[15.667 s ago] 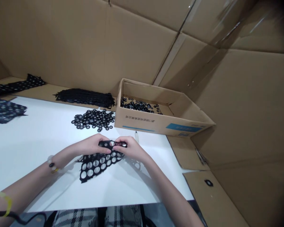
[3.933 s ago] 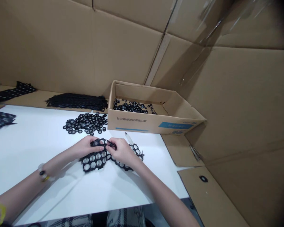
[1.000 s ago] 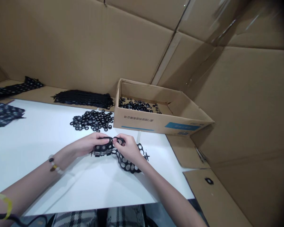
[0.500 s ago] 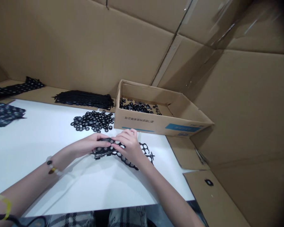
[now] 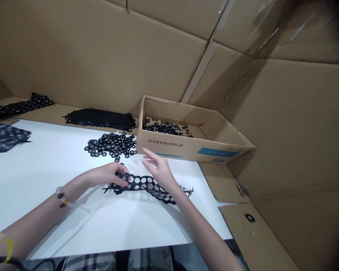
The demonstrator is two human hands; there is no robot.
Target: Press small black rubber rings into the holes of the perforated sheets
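A black sheet with rows of round holes [image 5: 142, 183] lies bent across the white table, its right part running under my right wrist. My left hand [image 5: 109, 176] grips the left end of this sheet between thumb and fingers. Above the sheet's middle, my right hand [image 5: 158, 169] is raised with fingers apart and nothing visible in it. Just behind the hands is a pile of small black rings [image 5: 113, 144], and a stray ring or two sit between the pile and my left hand.
A cardboard box [image 5: 186, 145] holding more black rings stands behind my right hand. Stacked black strips [image 5: 100, 118] lie along the back, and perforated black sheets [image 5: 7, 136] at the left. Cardboard walls [image 5: 81, 52] enclose the table [image 5: 101, 226]. One black piece [image 5: 249, 217] rests at right.
My right hand has let go of the sheet and lifted away with its fingers spread. The sheet's holes near the left hand now show more openly, and it has shifted slightly right.
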